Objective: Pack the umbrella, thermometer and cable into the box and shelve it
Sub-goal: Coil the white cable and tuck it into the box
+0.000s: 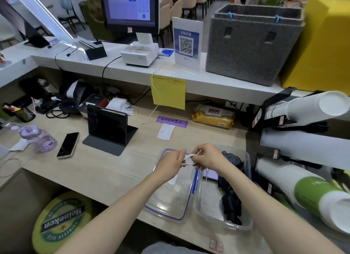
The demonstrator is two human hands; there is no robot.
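White cable (190,160) is pinched between both hands, left (171,163) and right (209,157), above the box (248,224).

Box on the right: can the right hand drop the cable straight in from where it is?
Probably yes. The right hand hovers over the open box; its lid lies aside. The umbrella and thermometer leave floor free, but both hands grip the cable.

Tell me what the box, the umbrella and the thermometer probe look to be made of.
Box: clear glossy plastic, seemingly; the counter shows through its walls.
Umbrella: dark matte fabric, creased in soft folds, likely a woven synthetic.
Thermometer probe: thin, silvery and shiny, so probably metal.
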